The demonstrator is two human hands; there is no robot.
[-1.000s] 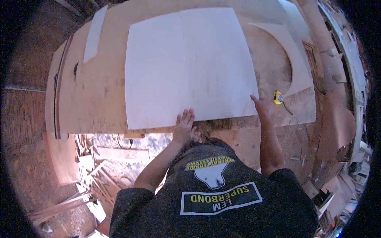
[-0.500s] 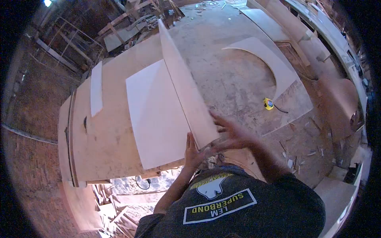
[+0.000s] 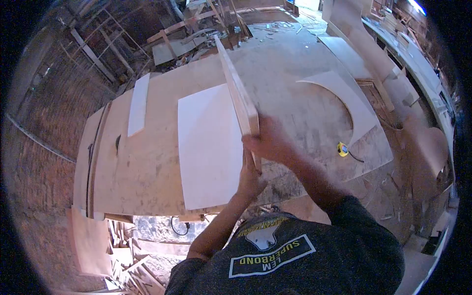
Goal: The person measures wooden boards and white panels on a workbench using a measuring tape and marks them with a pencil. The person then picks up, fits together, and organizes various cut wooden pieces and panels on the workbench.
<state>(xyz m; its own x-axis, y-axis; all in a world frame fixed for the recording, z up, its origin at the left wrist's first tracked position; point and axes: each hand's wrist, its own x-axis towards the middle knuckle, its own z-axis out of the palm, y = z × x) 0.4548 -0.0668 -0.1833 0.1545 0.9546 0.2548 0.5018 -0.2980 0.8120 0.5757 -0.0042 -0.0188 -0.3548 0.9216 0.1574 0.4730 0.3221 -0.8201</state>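
- We see the thin pale plywood board [image 3: 237, 91] on edge, long axis running toward frame top.
- Right hand [image 3: 268, 140] clasps its near end; left hand [image 3: 250, 179] props just below.

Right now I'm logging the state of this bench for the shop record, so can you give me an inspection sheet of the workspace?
Surface: plywood workbench, dusty and scuffed, with a cut-out slot near its left edge.
Job's things: board tipped up on edge; white panel lying flat beside it.
Clutter: yellow tape measure, curved offcut, narrow white strip.
Hands: left hand under the board's near end, right hand gripping its near corner.
Cables: a dark loop below the bench edge.
Surroundings: wood scraps on the floor, stacked timber behind.
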